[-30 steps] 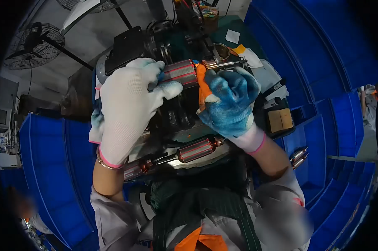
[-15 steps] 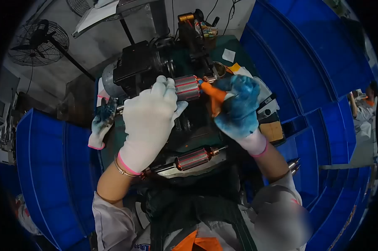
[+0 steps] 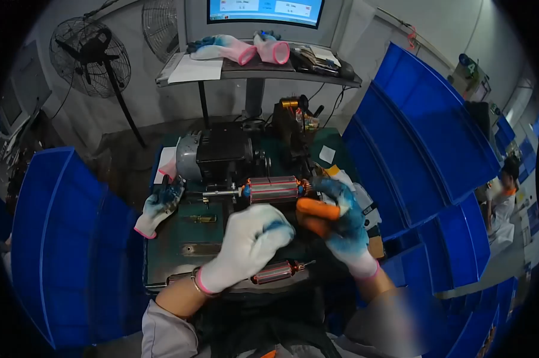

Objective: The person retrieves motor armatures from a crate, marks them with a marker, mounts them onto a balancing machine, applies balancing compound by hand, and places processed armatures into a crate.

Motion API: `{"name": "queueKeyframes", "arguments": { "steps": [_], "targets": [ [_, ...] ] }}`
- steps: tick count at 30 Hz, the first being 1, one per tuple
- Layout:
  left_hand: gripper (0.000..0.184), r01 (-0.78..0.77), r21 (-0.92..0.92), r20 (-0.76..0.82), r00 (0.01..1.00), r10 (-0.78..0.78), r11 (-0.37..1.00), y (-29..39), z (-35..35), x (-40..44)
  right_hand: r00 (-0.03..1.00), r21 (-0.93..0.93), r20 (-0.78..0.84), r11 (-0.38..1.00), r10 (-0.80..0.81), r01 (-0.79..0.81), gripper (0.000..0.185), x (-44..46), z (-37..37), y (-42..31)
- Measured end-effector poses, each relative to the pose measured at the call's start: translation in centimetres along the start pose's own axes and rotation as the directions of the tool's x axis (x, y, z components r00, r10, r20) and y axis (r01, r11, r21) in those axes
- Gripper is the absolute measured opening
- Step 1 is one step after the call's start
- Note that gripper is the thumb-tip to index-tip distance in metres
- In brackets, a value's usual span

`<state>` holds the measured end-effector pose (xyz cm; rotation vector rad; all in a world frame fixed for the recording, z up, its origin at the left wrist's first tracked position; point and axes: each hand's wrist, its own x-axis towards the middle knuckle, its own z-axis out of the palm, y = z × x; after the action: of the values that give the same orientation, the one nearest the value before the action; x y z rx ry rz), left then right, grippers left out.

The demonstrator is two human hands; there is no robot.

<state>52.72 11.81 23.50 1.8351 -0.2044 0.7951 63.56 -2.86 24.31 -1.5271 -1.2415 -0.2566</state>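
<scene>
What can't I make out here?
All in the head view:
Monitor: text too small; top cut off by the edge.
Inside of the left hand: hidden by its curled fingers.
Upper armature, right shaft end: behind the right hand.
Lower armature, left shaft end: behind the left hand.
Right sleeve: blurred.

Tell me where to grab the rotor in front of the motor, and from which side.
Take the rotor by its striped core, from the near side and above: it lies crosswise, the motor stands beyond it, and that broad cylinder likely grips better than the slim shaft.
</scene>
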Motion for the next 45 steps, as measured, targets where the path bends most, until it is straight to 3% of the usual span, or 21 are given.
{"name": "queueKeyframes", "arguments": {
  "steps": [2,3,4,7,10,13,15,16,17,22,26,30,32,34,36,38,40,41,42,43,45],
  "targets": [
    [0.023,0.433,-0.353,0.323,0.888,-0.326,0.83,0.4,0.6,-2.6,0.971,0.182,0.225,0.975,0.082,-0.124,0.024,-1.1,-0.4,-1.8],
    [0.028,0.6,-0.446,0.443,0.793,-0.419,0.664,1.0,0.9,-3.4,0.936,0.045,0.352,0.999,-0.008,-0.009,0.026,-1.1,-0.8,-2.5],
    [0.038,0.632,-0.575,0.472,0.775,-0.421,0.519,0.4,1.7,-4.7,0.933,-0.007,0.36,1.0,-0.018,0.022,0.027,-0.8,-0.7,-3.1],
    [0.044,0.684,-0.569,0.535,0.729,-0.427,0.455,0.8,0.8,-5.4,0.828,0.03,0.557,0.998,-0.058,0.049,0.049,-0.8,-0.9,-2.8],
    [0.031,0.692,-0.642,0.527,0.711,-0.466,0.33,0.0,1.0,-7.0,0.809,-0.04,0.587,0.996,-0.042,0.081,0.048,-1.3,-0.2,-3.2],
    [0.028,0.505,-0.662,0.291,0.854,-0.431,0.554,0.2,1.0,-7.0,0.816,0.076,0.541,0.978,-0.203,0.193,0.036,-0.7,2.1,-1.6],
    [0.042,0.147,-0.219,0.21,0.973,-0.101,0.964,-1.4,0.1,-7.1,0.928,0.29,0.357,0.957,-0.109,0.001,0.02,1.2,4.5,-0.2],
    [0.05,-0.074,0.027,0.159,0.985,0.069,0.997,-2.2,-0.4,-7.1,0.977,0.411,0.21,0.905,0.026,-0.113,0.014,2.3,5.9,0.5],
    [0.057,-0.011,0.167,0.07,0.998,-0.001,0.986,-1.1,-0.1,-6.8,0.971,0.176,0.221,0.976,0.088,-0.128,0.013,4.0,6.3,1.7],
    [0.06,0.137,0.339,-0.068,0.99,-0.121,0.931,-2.8,1.5,-7.2,0.865,0.139,0.431,0.928,0.258,-0.346,0.01,7.4,6.3,3.9],
    [0.057,0.09,0.326,-0.126,0.991,-0.051,0.941,-3.4,1.7,-7.0,0.704,0.057,0.701,0.974,0.117,-0.219,0.011,8.2,6.4,4.0],
    [0.048,0.077,0.18,-0.189,0.981,-0.042,0.981,-3.5,1.1,-7.3,0.645,-0.273,0.747,0.959,0.159,0.08,0.039,9.3,6.8,3.1],
    [0.043,0.087,0.081,-0.23,0.971,-0.067,0.993,-3.7,0.7,-7.9,0.631,-0.241,0.773,0.947,0.055,0.213,0.052,8.7,6.8,4.4],
    [0.034,0.016,0.001,-0.234,0.972,-0.015,1.0,-3.7,0.1,-8.7,0.712,-0.07,0.694,0.994,0.107,-0.081,0.059,8.2,6.7,4.6],
    [0.02,0.031,-0.008,-0.213,0.976,-0.032,0.999,-3.6,-0.6,-8.6,0.586,0.138,0.673,0.702,0.451,-0.699,0.063,9.1,6.7,3.6],
    [0.011,0.004,-0.064,-0.146,0.989,-0.014,0.998,-3.6,-0.5,-8.9,0.622,0.117,0.695,0.798,0.36,-0.592,0.065,8.2,7.3,3.9],
    [0.022,0.103,-0.327,-0.126,0.98,-0.151,0.939,-3.2,0.3,-9.4,0.751,-0.296,0.649,0.95,0.123,0.1,0.066,7.5,7.6,3.6],
    [0.027,0.156,-0.451,-0.112,0.967,-0.229,0.879,-2.5,0.8,-9.3,0.816,-0.282,0.577,0.948,0.042,0.151,0.06,7.3,7.9,3.7],
    [0.036,0.248,-0.745,-0.066,0.897,-0.438,0.62,-1.1,1.7,-8.9,0.823,-0.289,0.565,0.949,0.064,0.125,0.06,7.3,6.9,4.5],
    [0.036,0.276,-0.747,-0.036,0.892,-0.451,0.606,-0.7,1.8,-9.2,0.826,-0.402,0.556,0.84,-0.092,0.364,0.05,7.1,5.1,5.7],
    [0.032,0.206,-0.375,-0.013,0.974,-0.227,0.904,-1.1,1.3,-10.5,0.796,-0.516,0.562,0.658,-0.223,0.549,0.041,5.7,2.3,5.5]
  ]
}}
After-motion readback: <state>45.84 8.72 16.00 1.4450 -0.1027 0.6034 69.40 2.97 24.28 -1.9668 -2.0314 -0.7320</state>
